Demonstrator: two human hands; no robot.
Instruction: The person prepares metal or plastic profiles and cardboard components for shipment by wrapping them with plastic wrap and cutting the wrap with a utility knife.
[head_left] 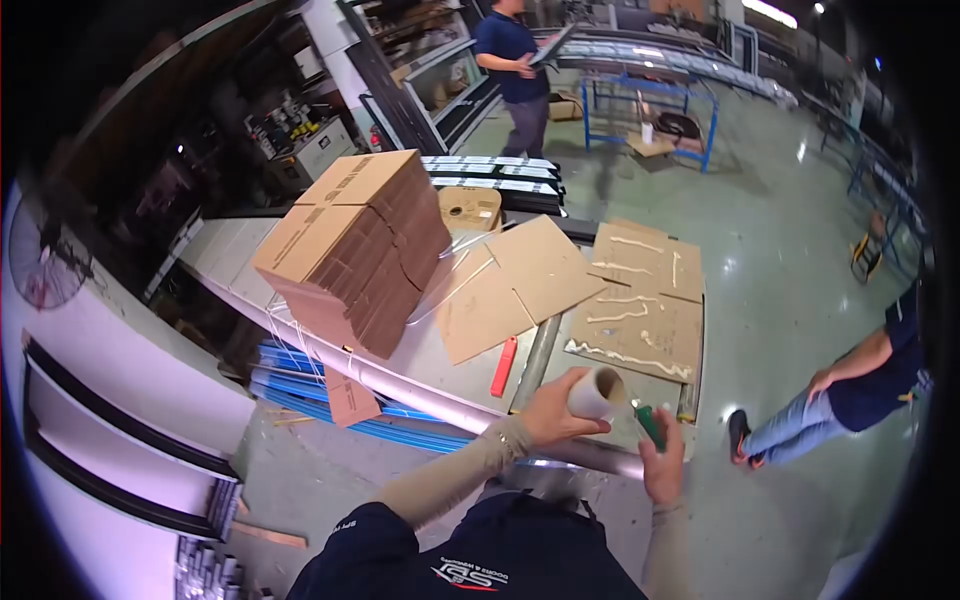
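My left hand (548,410) is wrapped round a short, pale hollow tube (590,397), its open end tipped up towards the right. In my right hand (663,462) is a green-handled tool (650,424), its thin tip close to the tube's mouth; what kind of tool it is I cannot tell. Both hands are over the near right end of the worktable (470,352). Beyond them lies a cardboard sheet (660,325) streaked with cream-coloured beads. A red, long flat object (504,367) rests to the left, beside a grey bar (537,362).
A tall stack of flattened cardboard boxes (360,250) stands on the table, with loose cardboard (545,265) and a cardboard reel (470,208) nearby. Blue lengths (300,385) lie below the table. One person (880,380) stands at right, another (515,70) behind. A blue frame stand (712,130) is farther back.
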